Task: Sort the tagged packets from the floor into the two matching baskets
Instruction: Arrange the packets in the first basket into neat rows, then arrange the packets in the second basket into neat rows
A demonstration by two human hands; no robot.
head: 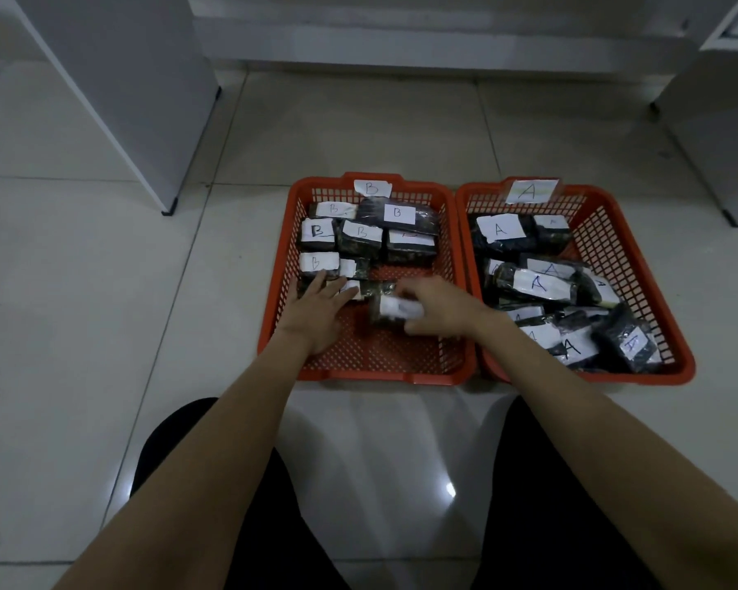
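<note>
At frame centre, inside the B basket (454, 266), the right hand (437, 308) pinches a dark packet (390, 307) by its end, the left hand (320, 310) lies flat on neighbours; the packet appears light, soft, film-slick, best gripped across its width.

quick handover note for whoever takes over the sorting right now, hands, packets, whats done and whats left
Left hand: open, fingers flat on packets at the near left of the B basket.
Right hand: fingers curled round a packet over the B basket; its tag is blurred, letter unreadable.
Done: B packets lie in the B basket, A packets in the A basket to its right.
Left: set down the held packet. No loose packets show on the floor in view.
</note>
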